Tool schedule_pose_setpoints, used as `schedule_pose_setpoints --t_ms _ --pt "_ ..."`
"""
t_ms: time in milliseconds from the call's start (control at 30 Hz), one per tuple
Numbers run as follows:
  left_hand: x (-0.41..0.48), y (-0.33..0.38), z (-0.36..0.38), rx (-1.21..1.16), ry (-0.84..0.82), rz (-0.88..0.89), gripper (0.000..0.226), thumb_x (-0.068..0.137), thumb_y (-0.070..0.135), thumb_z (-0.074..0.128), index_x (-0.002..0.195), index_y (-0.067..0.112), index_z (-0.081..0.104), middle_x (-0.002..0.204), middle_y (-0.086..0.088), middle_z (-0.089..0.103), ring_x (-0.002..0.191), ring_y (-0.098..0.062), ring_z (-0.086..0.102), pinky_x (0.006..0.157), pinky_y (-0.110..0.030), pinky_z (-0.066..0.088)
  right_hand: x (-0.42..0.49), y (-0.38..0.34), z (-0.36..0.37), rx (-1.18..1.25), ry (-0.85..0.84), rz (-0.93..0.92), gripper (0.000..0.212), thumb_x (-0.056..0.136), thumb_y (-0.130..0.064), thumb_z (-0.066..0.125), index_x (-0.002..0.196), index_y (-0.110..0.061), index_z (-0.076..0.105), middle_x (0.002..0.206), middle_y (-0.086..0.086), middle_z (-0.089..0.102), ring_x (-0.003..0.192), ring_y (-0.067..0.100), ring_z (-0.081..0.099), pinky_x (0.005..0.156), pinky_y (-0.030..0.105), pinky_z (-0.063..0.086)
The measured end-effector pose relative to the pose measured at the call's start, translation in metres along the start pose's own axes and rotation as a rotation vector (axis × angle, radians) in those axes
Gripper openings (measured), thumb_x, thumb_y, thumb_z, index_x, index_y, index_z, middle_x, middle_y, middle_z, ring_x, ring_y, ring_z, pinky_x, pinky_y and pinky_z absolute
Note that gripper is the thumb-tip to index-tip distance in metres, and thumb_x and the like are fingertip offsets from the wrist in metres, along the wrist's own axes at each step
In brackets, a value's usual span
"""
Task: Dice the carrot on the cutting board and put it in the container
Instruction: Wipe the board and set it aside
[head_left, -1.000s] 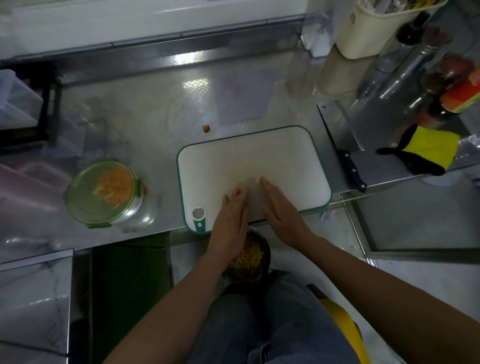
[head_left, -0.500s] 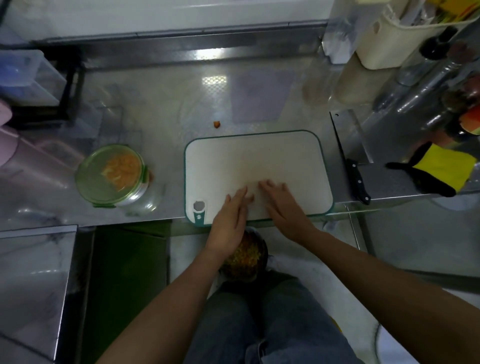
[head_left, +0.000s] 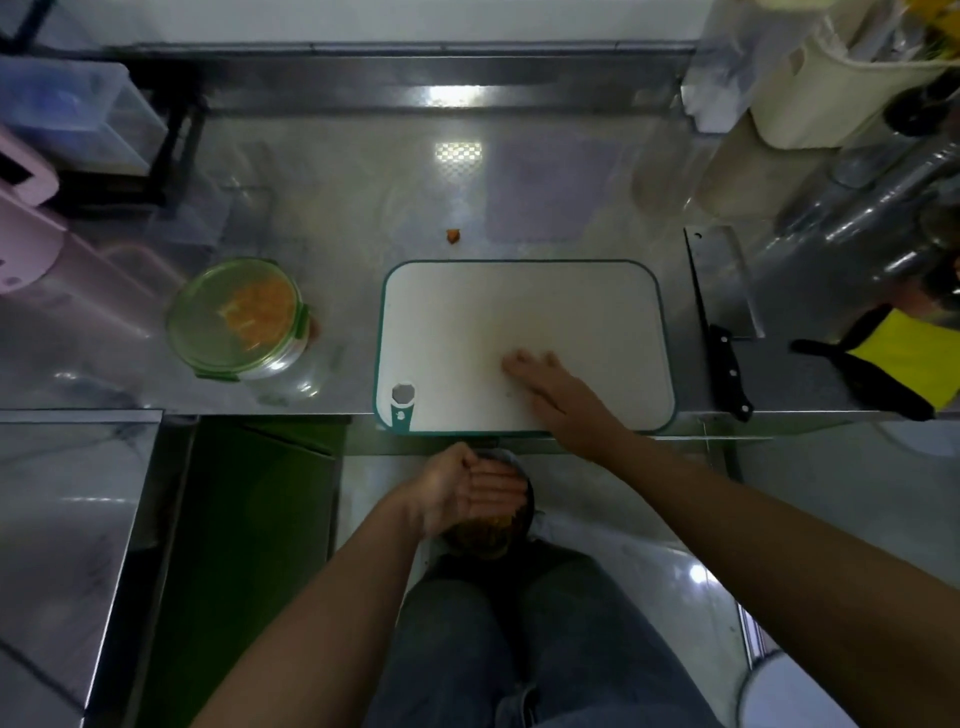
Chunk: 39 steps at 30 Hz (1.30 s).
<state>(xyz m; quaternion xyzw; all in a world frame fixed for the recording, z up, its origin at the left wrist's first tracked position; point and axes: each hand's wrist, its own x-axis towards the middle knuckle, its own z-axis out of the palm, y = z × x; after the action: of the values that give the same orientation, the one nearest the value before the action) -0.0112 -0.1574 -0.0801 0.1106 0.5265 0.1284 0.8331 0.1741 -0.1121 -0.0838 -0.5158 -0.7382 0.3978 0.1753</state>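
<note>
We find no words, brands or numbers that we can read here. The green tab (head_left: 402, 420) at the near left corner of the cutting board (head_left: 519, 312) carries a small pale mark, too small for us to make out. The bottles (head_left: 872, 208) at the right edge are too blurred for us to read anything on them.

Dim light on you here; overhead glare flares off the steel counter (head_left: 337, 208), your right hand (head_left: 558, 395) blurs, corners bow outward.
</note>
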Motion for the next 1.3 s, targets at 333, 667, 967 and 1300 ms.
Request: schedule_pose_setpoints --t_ms 333,667,967,1300 --pt "0.035 -0.007 0.003 -0.288 -0.143 0.239 0.056 0.083 -0.019 0.018 0.135 -0.01 0.039 0.136 -0.026 0.049 0.127 -0.034 0.048 0.104 -0.04 0.04 -0.004 -0.001 0.004 0.156 0.164 -0.023 0.036 0.09 -0.002 0.043 0.121 -0.001 0.062 0.124 0.015 0.062 0.117 0.017 0.057 0.106 0.013 0.033" --pt "0.033 -0.003 -0.005 -0.235 -0.158 0.222 0.051 0.086 -0.017 0.022 0.132 -0.006 0.043 0.134 -0.025 0.053 0.124 -0.032 0.052 0.104 -0.039 0.039 0.008 0.011 0.008 -0.03 0.173 0.038 0.049 0.092 -0.012 0.036 0.139 -0.001 0.042 0.147 0.017 0.038 0.141 0.026 0.026 0.117 0.038 0.002" --pt "0.025 0.003 -0.004 -0.213 -0.172 0.214 0.043 0.087 -0.018 0.022 0.112 -0.006 0.055 0.117 -0.025 0.061 0.114 -0.035 0.056 0.106 -0.045 0.037 -0.013 -0.003 0.002 0.208 0.328 0.044 0.038 0.09 -0.01 0.042 0.121 -0.007 0.063 0.124 0.007 0.062 0.118 0.011 0.054 0.1 0.011 0.037" --pt "0.028 0.007 -0.008 -0.263 -0.143 0.185 0.041 0.086 -0.017 0.028 0.119 -0.009 0.051 0.119 -0.03 0.06 0.111 -0.037 0.059 0.101 -0.045 0.045 -0.017 0.002 0.008 0.117 0.204 0.029 0.045 0.087 -0.006 0.042 0.13 -0.009 0.057 0.141 0.011 0.048 0.131 0.011 0.036 0.112 0.015 0.024"
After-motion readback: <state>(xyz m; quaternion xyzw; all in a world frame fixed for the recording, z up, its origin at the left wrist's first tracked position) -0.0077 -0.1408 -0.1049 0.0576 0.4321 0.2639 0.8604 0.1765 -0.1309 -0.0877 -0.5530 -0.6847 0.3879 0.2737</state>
